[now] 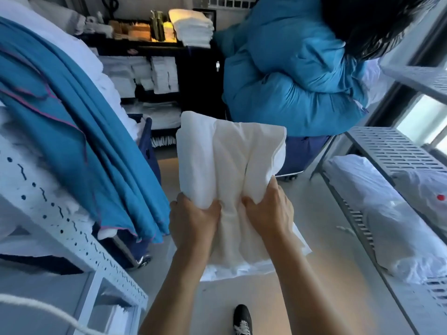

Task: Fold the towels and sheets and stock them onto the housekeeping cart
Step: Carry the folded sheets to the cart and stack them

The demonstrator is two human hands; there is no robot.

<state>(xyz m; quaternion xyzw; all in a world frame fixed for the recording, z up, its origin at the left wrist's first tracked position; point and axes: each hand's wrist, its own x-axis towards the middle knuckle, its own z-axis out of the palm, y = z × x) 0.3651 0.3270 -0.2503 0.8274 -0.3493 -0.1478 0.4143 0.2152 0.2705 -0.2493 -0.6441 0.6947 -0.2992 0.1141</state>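
You hold the white towel (227,165) in mid-air between yourself and the housekeeping cart (169,76), which stands straight ahead against the far wall. Your left hand (191,221) and right hand (268,209) sit close together, each with fingers curled into the cloth — both bunch the middle of the towel rather than pinching an edge.

The step looks like a fold part done. To do it well, I would let the bunched middle go and take the two near corners instead, so the cloth hangs flat; then bring edge to edge and smooth the creases that run up the towel before halving again. Aim for a block like the folded stack (193,27) on top of the cart, so it seats square.

Much is hard to read. The towel's lower part hangs behind your forearms, and how many layers it has I cannot tell. Your fingertips are buried in cloth. The cart's shelves hold pale bundles — blurred, not countable. To the right of the cart a big blue bundle (290,73) covers whatever stands behind it, and the blue cloth (72,117) left of the cart drapes over a bin whose contents are mostly hidden.
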